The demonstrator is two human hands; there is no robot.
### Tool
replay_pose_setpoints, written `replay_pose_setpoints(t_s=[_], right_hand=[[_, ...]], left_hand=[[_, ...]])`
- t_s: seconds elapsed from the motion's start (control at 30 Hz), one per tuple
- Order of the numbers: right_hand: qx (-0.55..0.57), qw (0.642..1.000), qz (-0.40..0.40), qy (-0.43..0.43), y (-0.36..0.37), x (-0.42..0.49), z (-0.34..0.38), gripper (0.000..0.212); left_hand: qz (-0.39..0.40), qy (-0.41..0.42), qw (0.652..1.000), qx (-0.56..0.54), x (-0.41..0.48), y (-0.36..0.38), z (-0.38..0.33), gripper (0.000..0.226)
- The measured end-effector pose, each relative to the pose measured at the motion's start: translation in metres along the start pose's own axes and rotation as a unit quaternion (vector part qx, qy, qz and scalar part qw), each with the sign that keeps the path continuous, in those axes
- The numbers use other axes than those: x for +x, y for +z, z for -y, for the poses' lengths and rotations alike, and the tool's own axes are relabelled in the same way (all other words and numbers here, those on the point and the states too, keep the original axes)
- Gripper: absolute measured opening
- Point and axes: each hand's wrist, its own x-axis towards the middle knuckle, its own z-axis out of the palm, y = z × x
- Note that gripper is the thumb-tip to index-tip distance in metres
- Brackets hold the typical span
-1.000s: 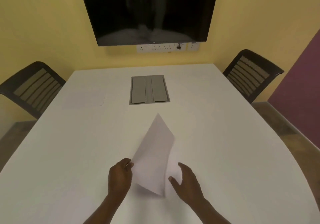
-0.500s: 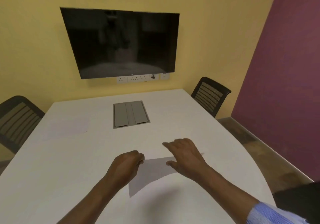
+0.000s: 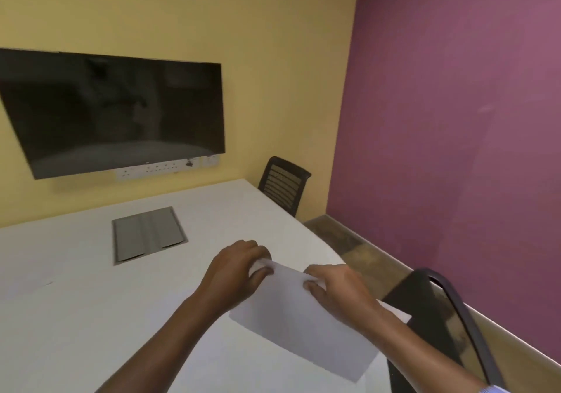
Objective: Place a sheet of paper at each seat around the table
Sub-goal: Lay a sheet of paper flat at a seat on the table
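Grip: left hand (image 3: 235,271) and right hand (image 3: 337,289) both pinch thin white paper sheet (image 3: 300,323), lifted over white table (image 3: 91,316) | Beyond grip: black slatted chair (image 3: 283,184), no sheet visible there | Progress: unfinished, this sheet unplaced

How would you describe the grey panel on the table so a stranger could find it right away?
Start at the big black screen on the yellow wall, then drop to the white table below it. The grey panel is a rectangular hatch set flush into the tabletop. It is the only grey thing there, beyond the white paper.
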Motion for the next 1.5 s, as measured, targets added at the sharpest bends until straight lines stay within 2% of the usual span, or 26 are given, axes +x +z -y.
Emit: replay_pose_setpoints(t_s=[0.07, 0.17, 0.3, 0.37, 0.53, 0.6, 0.77, 0.9, 1.2, 1.5], right_hand=[[0.061, 0.997, -0.028, 0.033, -0.028, -0.024, -0.020, 0.015], [0.155, 0.981, -0.078, 0.091, -0.071, -0.061, -0.055, 0.009], [0.249, 0.944, -0.143, 0.165, -0.120, -0.112, -0.113, 0.008], [0.305, 0.920, -0.169, 0.179, -0.142, -0.137, -0.143, 0.006], [0.430, 0.862, -0.191, 0.191, -0.189, -0.200, -0.213, 0.011], [0.449, 0.843, -0.205, 0.214, -0.204, -0.220, -0.238, 0.011], [0.469, 0.805, -0.232, 0.279, -0.234, -0.250, -0.301, 0.013], [0.477, 0.789, -0.236, 0.307, -0.249, -0.254, -0.350, 0.010], [0.470, 0.799, -0.210, 0.310, -0.260, -0.201, -0.467, 0.016], [0.466, 0.810, -0.144, 0.324, -0.244, -0.097, -0.586, 0.015]], left_hand=[[-0.040, -0.016, 0.997, -0.061, 0.012, 0.008, -0.022, 0.027], [-0.087, -0.091, 0.978, -0.168, 0.030, 0.023, -0.065, 0.059], [-0.083, -0.187, 0.942, -0.267, 0.044, 0.060, -0.140, 0.081], [-0.070, -0.232, 0.904, -0.353, 0.046, 0.082, -0.182, 0.083], [-0.016, -0.300, 0.783, -0.544, 0.051, 0.141, -0.288, 0.078], [-0.005, -0.306, 0.759, -0.575, 0.052, 0.162, -0.325, 0.069], [0.065, -0.304, 0.730, -0.608, 0.066, 0.209, -0.393, 0.046], [0.085, -0.312, 0.716, -0.618, 0.096, 0.244, -0.422, 0.029], [0.039, -0.353, 0.707, -0.612, 0.200, 0.338, -0.438, 0.022], [-0.031, -0.411, 0.674, -0.613, 0.320, 0.416, -0.397, 0.013]])
